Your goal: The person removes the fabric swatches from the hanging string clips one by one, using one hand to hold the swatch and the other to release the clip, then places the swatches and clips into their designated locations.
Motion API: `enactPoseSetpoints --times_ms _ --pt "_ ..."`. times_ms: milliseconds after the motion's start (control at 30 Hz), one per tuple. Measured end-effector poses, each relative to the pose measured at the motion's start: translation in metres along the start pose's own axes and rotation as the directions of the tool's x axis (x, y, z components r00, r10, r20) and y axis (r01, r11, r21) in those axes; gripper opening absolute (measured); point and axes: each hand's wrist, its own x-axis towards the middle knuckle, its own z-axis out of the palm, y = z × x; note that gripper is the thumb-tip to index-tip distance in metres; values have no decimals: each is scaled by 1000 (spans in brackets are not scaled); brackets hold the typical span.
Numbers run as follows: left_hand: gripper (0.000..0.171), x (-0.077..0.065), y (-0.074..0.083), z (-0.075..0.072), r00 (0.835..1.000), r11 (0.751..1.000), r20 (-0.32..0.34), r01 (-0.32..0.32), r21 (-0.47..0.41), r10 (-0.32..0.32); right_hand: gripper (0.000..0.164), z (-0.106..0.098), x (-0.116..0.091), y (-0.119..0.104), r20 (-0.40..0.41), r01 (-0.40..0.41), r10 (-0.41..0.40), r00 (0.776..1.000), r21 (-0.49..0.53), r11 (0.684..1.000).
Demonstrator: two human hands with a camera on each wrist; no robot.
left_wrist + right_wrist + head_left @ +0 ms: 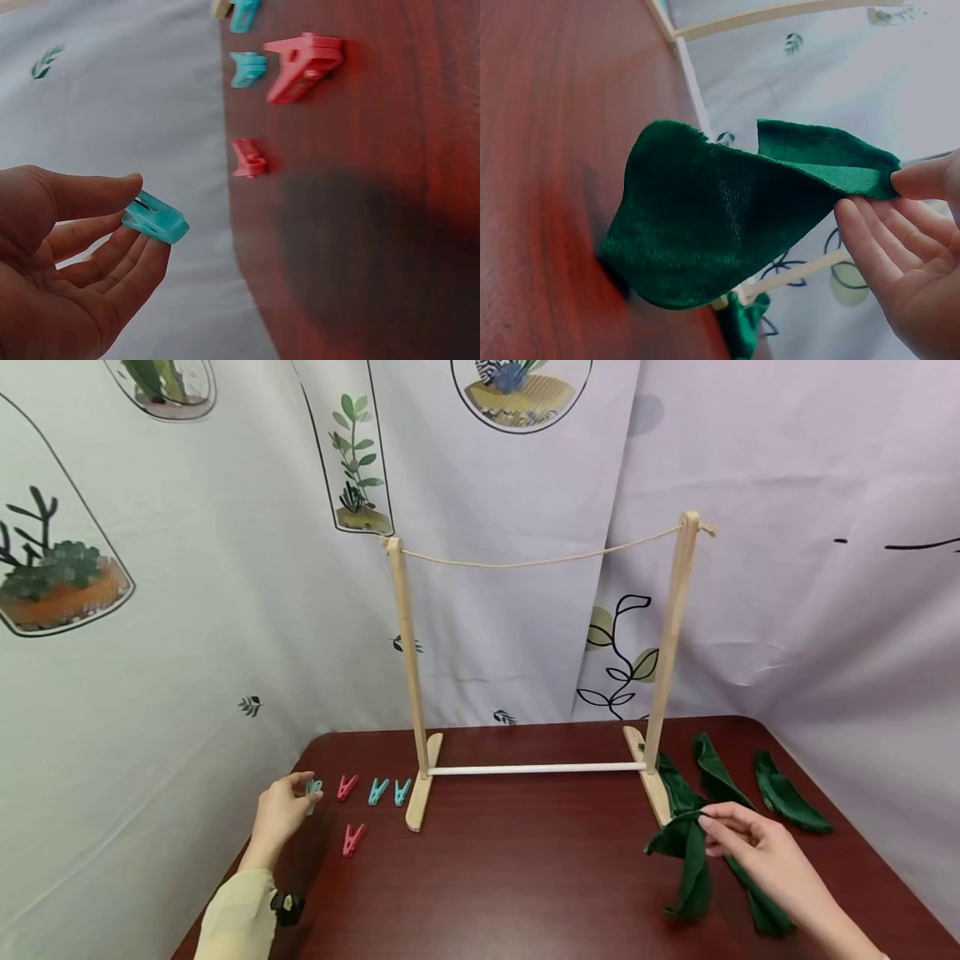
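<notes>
At the table's left side my left hand [282, 810] pinches a light-blue clothespin [157, 218] between thumb and fingertips, lifted above the table. Beside it lie two red clothespins [353, 840] and two more blue clothespins [378, 791]. On the right, my right hand [761, 852] pinches the edge of a dark green cloth [697, 217] between thumb and fingers. That cloth hangs in folds, its lower part close over the table. Several other green cloths [789, 793] lie around and behind the right hand.
A wooden stand [407, 652] with two upright posts and a white bottom bar [536, 769] stands at the back of the dark red table [525, 868]. A thin string [517, 565] runs between the post tops, sagging slightly. A printed curtain [247, 568] hangs behind.
</notes>
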Motion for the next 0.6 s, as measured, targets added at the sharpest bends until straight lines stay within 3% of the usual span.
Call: enactPoseSetpoints --times_ms 333,600 --pt "45 4 -14 18 996 999 71 45 13 -45 45 6 19 15 -2 19 -19 1000 -33 999" --pt "45 5 -20 28 994 1000 106 17 10 -18 39 12 48 28 49 35 -31 998 -73 997"
